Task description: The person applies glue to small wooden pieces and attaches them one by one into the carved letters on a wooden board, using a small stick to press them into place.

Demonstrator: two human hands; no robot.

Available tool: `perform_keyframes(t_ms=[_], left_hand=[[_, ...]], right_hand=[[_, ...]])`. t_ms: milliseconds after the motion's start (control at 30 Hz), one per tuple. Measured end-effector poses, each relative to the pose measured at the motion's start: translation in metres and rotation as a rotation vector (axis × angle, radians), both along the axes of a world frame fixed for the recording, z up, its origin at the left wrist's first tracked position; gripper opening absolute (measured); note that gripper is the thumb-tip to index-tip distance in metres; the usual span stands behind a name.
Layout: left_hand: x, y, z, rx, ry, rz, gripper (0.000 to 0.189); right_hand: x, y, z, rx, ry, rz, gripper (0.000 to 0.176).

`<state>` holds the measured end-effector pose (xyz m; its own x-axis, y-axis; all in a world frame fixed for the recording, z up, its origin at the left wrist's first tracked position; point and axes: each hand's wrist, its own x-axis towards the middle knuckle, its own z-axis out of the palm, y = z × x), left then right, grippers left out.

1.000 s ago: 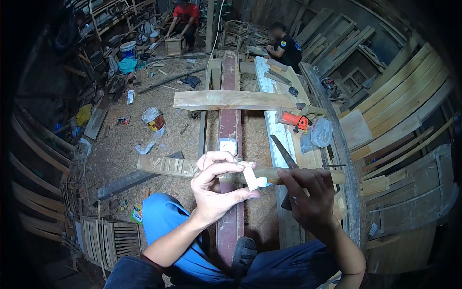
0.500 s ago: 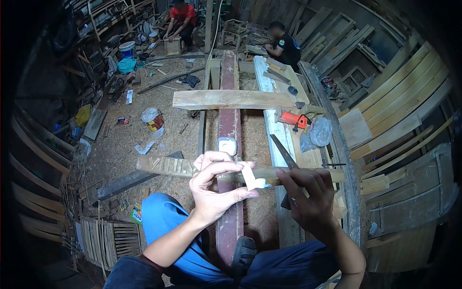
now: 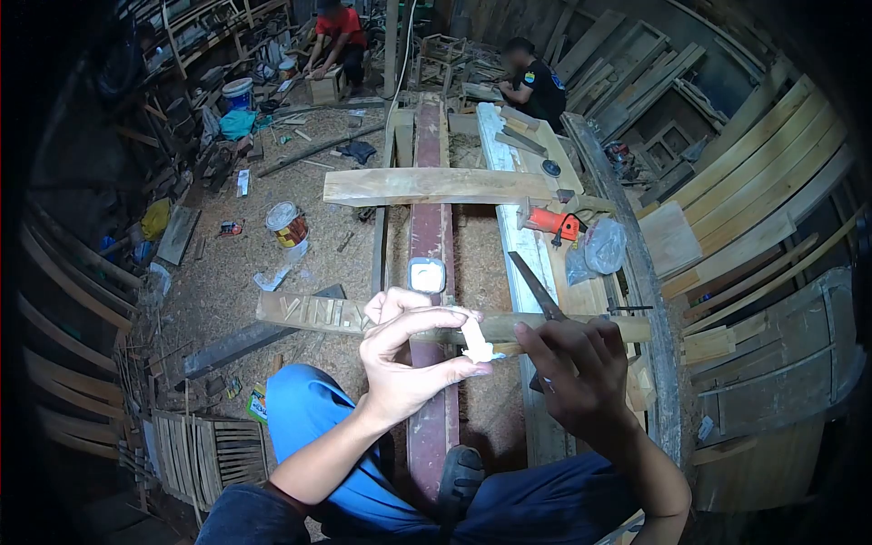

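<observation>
Pinches pale piece (image 3: 473, 336) between parted thumb and fingertips of left hand (image 3: 398, 361), over crosswise plank (image 3: 627, 328); curls right hand (image 3: 581, 368), grip unclear. Finds blue-white blob (image 3: 488, 352) now closer to piece's lower end, suggesting contact.

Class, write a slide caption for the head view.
Amid workshop timber, the left hand pinches a small pale piece, right hand close by.

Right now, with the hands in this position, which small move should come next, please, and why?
I would perhaps tilt the small pale piece slightly with the left hand. It is pinched between thumb and fingers, its lower end points towards the right hand, and it looks so bright that its surface is hard to judge from this angle.
</observation>
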<state>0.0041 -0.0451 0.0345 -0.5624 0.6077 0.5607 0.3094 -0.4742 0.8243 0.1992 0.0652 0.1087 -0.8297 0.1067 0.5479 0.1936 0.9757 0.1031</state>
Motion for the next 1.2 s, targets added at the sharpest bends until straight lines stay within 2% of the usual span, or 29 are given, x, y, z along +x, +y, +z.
perform_keyframes(t_ms=[467,667,733,967,1033,1200], left_hand=[[-0.007,-0.002,0.002,-0.021,0.335,-0.024,0.053],[-0.005,-0.003,-0.004,0.0,0.307,-0.041,0.055],[-0.001,-0.006,-0.008,-0.045,0.146,-0.073,0.059],[-0.006,-0.002,-0.007,0.008,0.241,-0.102,0.057],[-0.003,0.001,-0.003,0.048,0.107,-0.085,0.047],[0.0,0.002,-0.002,0.09,-0.002,-0.086,0.049]], right_hand=[[0.001,0.002,0.002,0.009,0.005,-0.023,0.048],[0.002,0.005,0.002,0.037,0.005,-0.027,0.049],[0.002,0.005,0.002,0.047,0.011,-0.028,0.049],[0.003,0.005,0.002,0.027,0.013,-0.018,0.048],[0.004,0.005,0.002,0.024,0.0,-0.014,0.048],[0.003,0.002,0.002,0.009,-0.005,-0.005,0.046]])
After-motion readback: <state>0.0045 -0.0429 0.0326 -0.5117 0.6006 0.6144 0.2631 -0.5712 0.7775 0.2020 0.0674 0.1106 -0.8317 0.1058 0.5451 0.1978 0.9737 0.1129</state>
